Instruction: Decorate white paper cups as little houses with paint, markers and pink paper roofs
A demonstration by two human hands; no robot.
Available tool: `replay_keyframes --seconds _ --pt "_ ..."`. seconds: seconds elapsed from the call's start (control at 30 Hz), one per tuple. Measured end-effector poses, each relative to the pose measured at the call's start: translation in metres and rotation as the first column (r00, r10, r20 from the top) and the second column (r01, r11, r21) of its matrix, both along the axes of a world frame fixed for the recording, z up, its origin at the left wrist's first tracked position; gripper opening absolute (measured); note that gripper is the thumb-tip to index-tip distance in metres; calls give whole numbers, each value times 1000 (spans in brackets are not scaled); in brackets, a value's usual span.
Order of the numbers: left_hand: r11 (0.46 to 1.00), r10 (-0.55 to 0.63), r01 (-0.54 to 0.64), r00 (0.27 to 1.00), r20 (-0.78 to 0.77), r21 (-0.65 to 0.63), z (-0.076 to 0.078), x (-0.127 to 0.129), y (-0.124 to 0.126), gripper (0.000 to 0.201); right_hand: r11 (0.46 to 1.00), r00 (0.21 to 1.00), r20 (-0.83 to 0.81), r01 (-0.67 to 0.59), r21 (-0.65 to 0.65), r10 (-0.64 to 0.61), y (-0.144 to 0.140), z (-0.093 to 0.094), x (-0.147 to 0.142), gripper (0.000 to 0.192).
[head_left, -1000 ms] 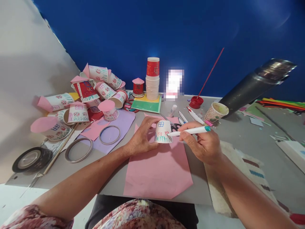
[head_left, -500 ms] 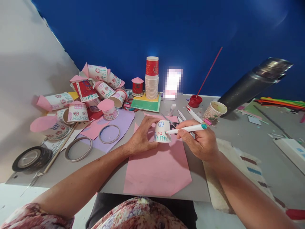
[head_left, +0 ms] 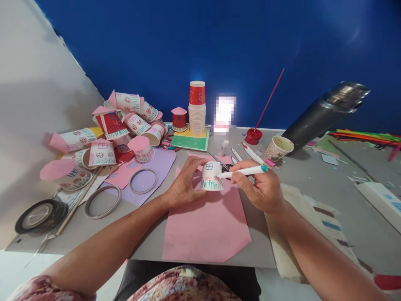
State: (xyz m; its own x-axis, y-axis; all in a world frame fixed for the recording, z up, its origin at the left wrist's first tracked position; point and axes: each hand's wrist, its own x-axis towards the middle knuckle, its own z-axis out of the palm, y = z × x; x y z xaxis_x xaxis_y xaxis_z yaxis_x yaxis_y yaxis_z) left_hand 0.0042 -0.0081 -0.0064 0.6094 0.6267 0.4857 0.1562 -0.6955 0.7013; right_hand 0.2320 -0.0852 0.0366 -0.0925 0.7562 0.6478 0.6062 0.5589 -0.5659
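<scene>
Grey tabletop (head_left: 300,175) spreads under a deep blue wall, with one pink paper sheet (head_left: 206,225) nearest the person. On that sheet stands one small paper cup (head_left: 211,176), upside down, its axis upright, with a blue window and green grass drawn on it. The left hand (head_left: 184,184) is clamped around the cup from the left. The right hand (head_left: 263,188) pinches one white pen (head_left: 246,171), lying nearly level, teal cap end to the right, tip at the cup's right side. Farther left lie two rings (head_left: 125,190); at the wall one cup stack (head_left: 197,110)
</scene>
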Motion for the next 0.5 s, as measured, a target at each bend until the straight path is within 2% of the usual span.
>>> replay_keyframes --seconds 0.27,0.4,0.5 --pt "998 53 -53 999 3 -33 -2 -3 5 75 999 995 -90 42 34 -39 -2 5 3 12" --pt "999 43 -43 999 24 -25 -2 -2 6 76 994 987 -134 97 42 -90 -2 6 1 12" --pt "1000 27 -27 999 25 -1 -1 -2 5 79 995 989 -115 93 43 -88 -3 5 -1 12"
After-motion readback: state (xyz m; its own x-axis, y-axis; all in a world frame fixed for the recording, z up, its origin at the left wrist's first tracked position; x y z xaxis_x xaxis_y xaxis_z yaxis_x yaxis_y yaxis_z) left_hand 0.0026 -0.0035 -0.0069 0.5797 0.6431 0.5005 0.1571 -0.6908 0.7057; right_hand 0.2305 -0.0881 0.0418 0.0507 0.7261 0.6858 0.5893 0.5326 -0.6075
